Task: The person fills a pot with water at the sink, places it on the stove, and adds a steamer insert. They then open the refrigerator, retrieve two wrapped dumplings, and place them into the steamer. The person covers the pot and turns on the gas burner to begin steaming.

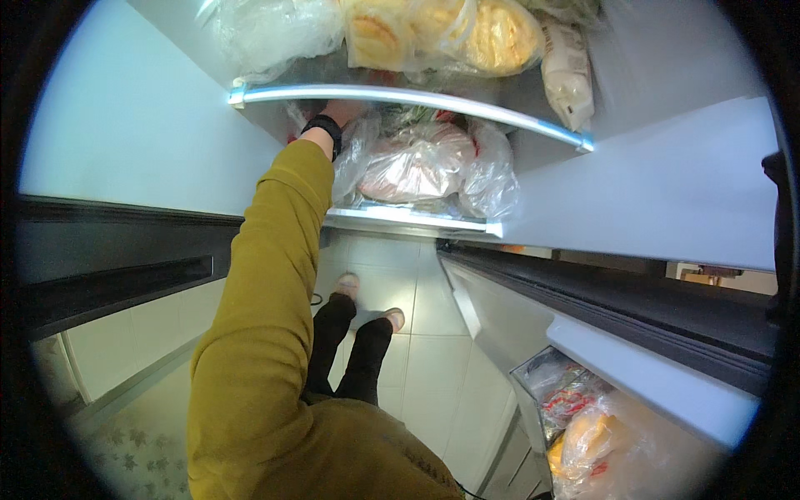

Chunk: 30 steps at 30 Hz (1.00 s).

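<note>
My left hand (347,111) reaches under the upper shelf of an open refrigerator, with a black wristband (325,134) on its wrist. The fingers are hidden behind the shelf's bright front edge (400,95) and the bags, so what they touch does not show. Right beside the wrist is a crumpled clear plastic bag (356,159). A larger clear bag (415,165) with pinkish contents lies to its right, and another clear bag (490,169) sits beyond that. My right hand is out of view.
Above, the upper shelf carries bagged bread-like food (503,37), a clear bag (272,37) and a white printed package (569,78). At right, the open door (500,300) has a bin (531,400) of bagged items. My feet stand on floor tiles (437,369).
</note>
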Tool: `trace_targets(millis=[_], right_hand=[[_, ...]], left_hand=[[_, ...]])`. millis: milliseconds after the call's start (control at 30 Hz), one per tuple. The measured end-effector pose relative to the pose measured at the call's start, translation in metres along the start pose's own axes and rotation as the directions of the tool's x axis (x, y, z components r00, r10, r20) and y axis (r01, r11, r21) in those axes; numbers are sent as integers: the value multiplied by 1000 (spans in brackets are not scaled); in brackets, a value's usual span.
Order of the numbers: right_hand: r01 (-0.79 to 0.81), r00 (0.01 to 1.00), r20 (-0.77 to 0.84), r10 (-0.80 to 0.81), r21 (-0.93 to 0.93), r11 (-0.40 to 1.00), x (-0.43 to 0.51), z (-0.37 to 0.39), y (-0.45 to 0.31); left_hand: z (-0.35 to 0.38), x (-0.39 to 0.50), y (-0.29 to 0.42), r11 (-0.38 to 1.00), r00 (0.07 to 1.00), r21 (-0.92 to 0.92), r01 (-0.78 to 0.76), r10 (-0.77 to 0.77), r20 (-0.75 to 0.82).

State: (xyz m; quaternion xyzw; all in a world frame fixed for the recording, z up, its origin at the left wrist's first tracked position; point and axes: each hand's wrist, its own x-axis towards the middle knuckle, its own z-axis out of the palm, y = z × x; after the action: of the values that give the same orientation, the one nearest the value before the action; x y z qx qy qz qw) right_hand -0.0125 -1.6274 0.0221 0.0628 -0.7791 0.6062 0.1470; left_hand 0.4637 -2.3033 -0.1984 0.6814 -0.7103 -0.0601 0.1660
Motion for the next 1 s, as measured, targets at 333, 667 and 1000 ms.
trace_targets(millis=[333, 667, 1000], right_hand=[[-17, 999, 39, 17, -1, 1000, 3, 14, 6], [-37, 998, 59, 35, 31, 999, 5, 23, 17], [-68, 995, 79, 57, 143, 987, -3, 40, 9]], left_hand=[[-21, -14, -36, 942, 947, 100, -320, 319, 29], [-9, -7, -37, 912, 988, -393, 117, -66, 141], [-90, -102, 64, 696, 988, -717, -28, -89, -124]])
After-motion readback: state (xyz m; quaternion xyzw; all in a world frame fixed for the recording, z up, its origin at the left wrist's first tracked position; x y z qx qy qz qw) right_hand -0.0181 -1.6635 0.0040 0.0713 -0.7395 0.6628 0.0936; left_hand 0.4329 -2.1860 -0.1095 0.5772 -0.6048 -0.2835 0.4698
